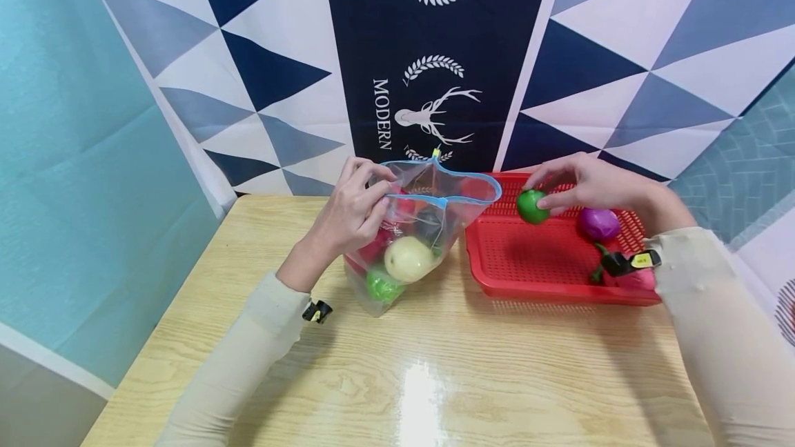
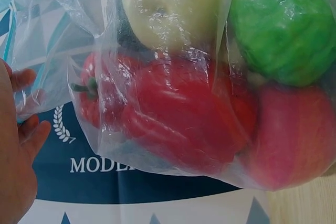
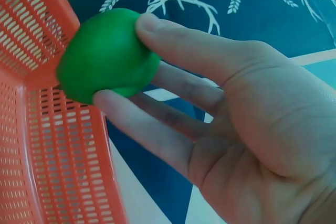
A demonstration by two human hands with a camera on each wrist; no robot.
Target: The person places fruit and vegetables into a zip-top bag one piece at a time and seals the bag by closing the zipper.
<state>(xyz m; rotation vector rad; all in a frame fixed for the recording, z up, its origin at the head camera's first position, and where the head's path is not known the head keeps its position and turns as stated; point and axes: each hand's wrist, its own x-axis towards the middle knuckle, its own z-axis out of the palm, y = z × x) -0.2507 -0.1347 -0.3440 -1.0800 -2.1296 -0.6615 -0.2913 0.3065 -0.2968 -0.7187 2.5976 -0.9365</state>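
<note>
My left hand pinches the blue-edged rim of a clear zipper bag, whose mouth gapes. Inside it sit a pale round fruit, a crinkled green cabbage-like ball, a red bell pepper and a pinkish-red fruit. Thumb and fingers of my right hand hold a smooth round green fruit by its side. That fruit is raised over the left part of a red basket, to the right of the bag's mouth.
Towards the basket's right end lie a purple round vegetable, a pink item and a green-stemmed piece, partly covered by the right wrist's camera. The wooden table meets a patterned cloth backdrop behind the bag and basket.
</note>
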